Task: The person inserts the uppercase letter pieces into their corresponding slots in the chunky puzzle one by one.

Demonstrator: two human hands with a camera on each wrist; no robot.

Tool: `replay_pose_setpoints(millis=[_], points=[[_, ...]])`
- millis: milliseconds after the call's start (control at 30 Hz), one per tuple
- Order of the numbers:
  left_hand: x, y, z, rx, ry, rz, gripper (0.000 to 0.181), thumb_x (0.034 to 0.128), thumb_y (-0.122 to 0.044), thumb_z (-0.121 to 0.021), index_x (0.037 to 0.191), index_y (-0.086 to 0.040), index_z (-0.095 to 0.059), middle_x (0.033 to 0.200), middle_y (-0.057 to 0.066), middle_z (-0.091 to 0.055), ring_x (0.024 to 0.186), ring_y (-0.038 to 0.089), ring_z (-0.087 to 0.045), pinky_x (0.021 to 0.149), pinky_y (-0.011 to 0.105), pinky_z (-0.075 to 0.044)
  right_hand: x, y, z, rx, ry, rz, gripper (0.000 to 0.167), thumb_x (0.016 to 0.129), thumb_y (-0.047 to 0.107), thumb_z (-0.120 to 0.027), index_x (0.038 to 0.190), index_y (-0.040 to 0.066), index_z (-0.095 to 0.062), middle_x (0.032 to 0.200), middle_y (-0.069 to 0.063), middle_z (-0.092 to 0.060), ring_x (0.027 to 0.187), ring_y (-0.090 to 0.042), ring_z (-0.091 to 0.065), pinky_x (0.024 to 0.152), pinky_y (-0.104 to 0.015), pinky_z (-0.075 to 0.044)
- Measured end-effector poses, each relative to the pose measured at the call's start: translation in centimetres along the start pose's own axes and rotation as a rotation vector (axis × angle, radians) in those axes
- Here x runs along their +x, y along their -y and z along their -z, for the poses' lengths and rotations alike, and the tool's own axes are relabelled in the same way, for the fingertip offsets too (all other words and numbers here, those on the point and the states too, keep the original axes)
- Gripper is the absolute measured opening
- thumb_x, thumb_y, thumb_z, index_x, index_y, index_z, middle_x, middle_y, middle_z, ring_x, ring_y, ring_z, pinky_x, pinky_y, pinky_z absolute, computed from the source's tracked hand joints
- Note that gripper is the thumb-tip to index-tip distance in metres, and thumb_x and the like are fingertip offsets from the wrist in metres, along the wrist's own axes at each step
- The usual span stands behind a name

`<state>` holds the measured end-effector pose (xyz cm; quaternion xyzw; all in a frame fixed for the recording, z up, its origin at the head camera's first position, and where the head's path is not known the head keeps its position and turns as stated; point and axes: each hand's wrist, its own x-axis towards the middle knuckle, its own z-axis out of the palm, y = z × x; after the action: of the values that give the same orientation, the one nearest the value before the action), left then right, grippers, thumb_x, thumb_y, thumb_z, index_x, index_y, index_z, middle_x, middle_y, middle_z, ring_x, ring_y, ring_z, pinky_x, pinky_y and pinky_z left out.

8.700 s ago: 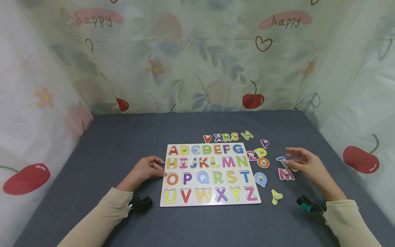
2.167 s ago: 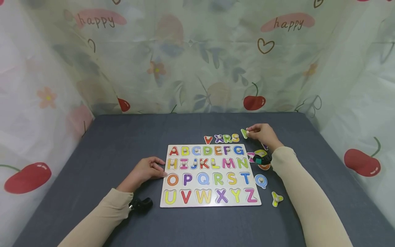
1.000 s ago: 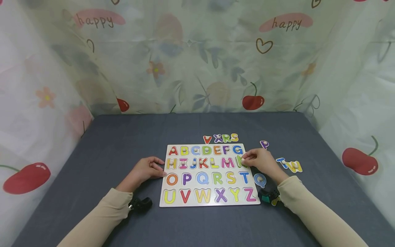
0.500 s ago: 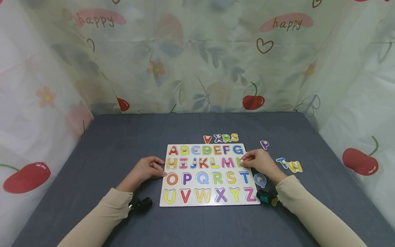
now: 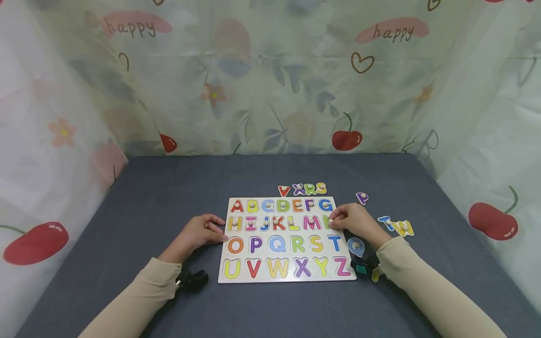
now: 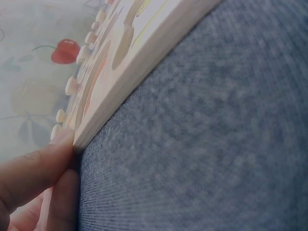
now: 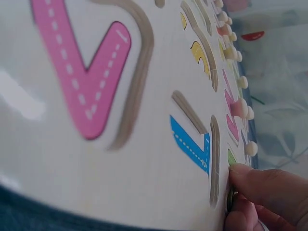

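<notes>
- Pinching the green letter N (image 5: 326, 221), the right hand (image 5: 354, 219) was at about two o'clock on the letter board (image 5: 264, 254); how fully the piece sat in its slot could not be told.
- Its fingers were clamped on that letter.
- At nine o'clock, the left hand (image 5: 200, 233) gripped the board's edge, thumb on top.
- Knobbed letters A to M (image 5: 277, 223) filled their slots; those from O to Z (image 5: 277, 243) showed only printed letters.
- Loose V (image 5: 284, 190), X (image 5: 298, 189), R (image 5: 310, 188) and S (image 5: 321, 188) lay just beyond the board, between twelve and one o'clock.
- P (image 5: 362, 198) lay at two o'clock; T (image 5: 386, 221) and W (image 5: 403, 228) sat together at three, with Q (image 5: 356, 246) nearer, just beside the board.
- At four o'clock, a yellow piece (image 5: 376, 275) lay on the worktop (image 5: 270, 310), partly hidden by the right wrist's camera (image 5: 364, 267).
</notes>
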<state>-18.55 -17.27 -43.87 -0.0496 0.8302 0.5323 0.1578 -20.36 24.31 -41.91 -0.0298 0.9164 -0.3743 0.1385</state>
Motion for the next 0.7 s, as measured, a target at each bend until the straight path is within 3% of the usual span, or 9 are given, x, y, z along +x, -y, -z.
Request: replay_pose_setpoints(millis=[367, 700], points=[[-0.1, 0.0, 0.0, 0.011, -0.006, -0.011, 0.046, 0.0741, -0.007, -0.083, 0.113, 0.001, -0.06, 0.078, 0.005, -0.067, 0.068, 0.012, -0.064, 0.063, 0.025, -0.052, -0.4, -0.1, 0.0, -0.004, -0.002, 0.011, 0.025, 0.084, 0.021, -0.076, 0.101, 0.006, -0.067, 0.085, -0.004, -0.065, 0.076, -0.016, -0.057, 0.071, -0.029, -0.046], [-0.2, 0.0, 0.0, 0.023, -0.011, -0.011, 0.048, 0.0737, -0.01, -0.084, 0.114, 0.001, -0.059, 0.079, 0.005, -0.067, 0.068, 0.012, -0.063, 0.063, 0.025, -0.051, -1.4, -0.7, 1.8, 0.041, -0.083, 0.005, 0.033, 0.083, 0.023, -0.077, 0.11, 0.005, -0.067, 0.09, -0.006, -0.064, 0.077, -0.019, -0.057, 0.064, -0.029, -0.048]])
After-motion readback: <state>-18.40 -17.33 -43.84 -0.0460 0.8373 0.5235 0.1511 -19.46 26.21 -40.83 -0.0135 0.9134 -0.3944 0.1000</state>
